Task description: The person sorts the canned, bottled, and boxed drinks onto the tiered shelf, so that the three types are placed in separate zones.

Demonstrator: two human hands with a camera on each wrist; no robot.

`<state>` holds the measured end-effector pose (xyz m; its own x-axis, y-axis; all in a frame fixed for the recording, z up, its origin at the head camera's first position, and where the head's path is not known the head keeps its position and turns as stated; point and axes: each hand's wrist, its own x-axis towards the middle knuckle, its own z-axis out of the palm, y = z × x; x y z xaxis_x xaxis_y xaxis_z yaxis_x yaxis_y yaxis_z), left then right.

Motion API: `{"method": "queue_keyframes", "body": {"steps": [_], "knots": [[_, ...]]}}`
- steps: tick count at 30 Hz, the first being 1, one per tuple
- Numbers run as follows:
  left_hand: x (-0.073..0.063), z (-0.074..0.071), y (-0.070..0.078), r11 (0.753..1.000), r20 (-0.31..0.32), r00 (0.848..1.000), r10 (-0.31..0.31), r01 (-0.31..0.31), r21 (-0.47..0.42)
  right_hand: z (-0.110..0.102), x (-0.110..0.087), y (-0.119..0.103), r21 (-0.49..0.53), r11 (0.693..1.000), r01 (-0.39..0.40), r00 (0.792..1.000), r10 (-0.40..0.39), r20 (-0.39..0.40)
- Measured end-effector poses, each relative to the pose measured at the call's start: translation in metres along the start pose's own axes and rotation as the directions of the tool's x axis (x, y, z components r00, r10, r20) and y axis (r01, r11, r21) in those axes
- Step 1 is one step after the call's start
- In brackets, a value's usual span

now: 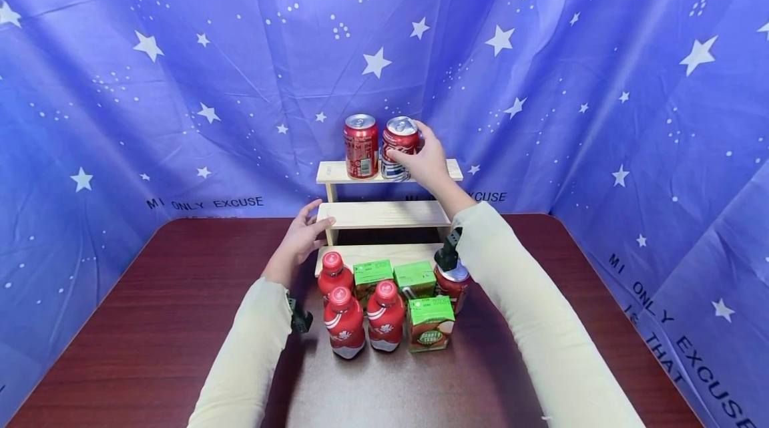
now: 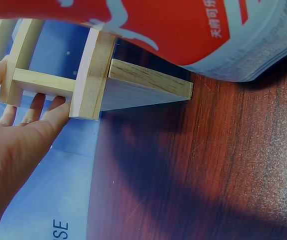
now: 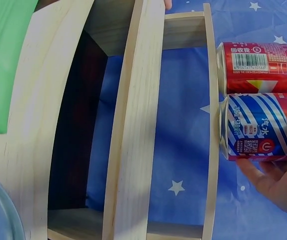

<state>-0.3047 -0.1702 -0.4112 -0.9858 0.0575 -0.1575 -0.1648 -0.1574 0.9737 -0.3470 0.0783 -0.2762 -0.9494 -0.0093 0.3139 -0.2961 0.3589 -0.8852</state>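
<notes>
A three-tier wooden shelf [image 1: 384, 214] stands at the back of the table. On its top tier, my right hand [image 1: 428, 159] grips a red soda can [image 1: 400, 137] with blue and white stripes, thumb in front and fingers around the far side. Close beside it on the left stands another red can [image 1: 360, 147]. In the right wrist view, the held can [image 3: 258, 127] has its base at the top plank. My left hand [image 1: 302, 241] holds the shelf's left end, its thumb on the middle tier; in the left wrist view, the fingers [image 2: 33, 107] reach behind the side.
In front of the shelf stand red bottles [image 1: 344, 324], green juice boxes [image 1: 431, 324] and one more can [image 1: 452, 288], partly hidden by the right wrist camera [image 1: 447, 251]. A blue starred curtain [image 1: 270, 81] hangs behind the dark red table [image 1: 150, 321].
</notes>
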Motion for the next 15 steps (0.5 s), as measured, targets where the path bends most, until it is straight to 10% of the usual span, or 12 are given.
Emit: {"method": "queue_keyframes", "body": {"steps": [15], "knots": [[-0.0005, 0.0005, -0.0005, 1.0, -0.002, 1.0, 0.001, -0.001, 0.004, 0.0054, 0.0072, 0.0021, 0.01, 1.0, -0.02, 1.0, 0.02, -0.013]]}}
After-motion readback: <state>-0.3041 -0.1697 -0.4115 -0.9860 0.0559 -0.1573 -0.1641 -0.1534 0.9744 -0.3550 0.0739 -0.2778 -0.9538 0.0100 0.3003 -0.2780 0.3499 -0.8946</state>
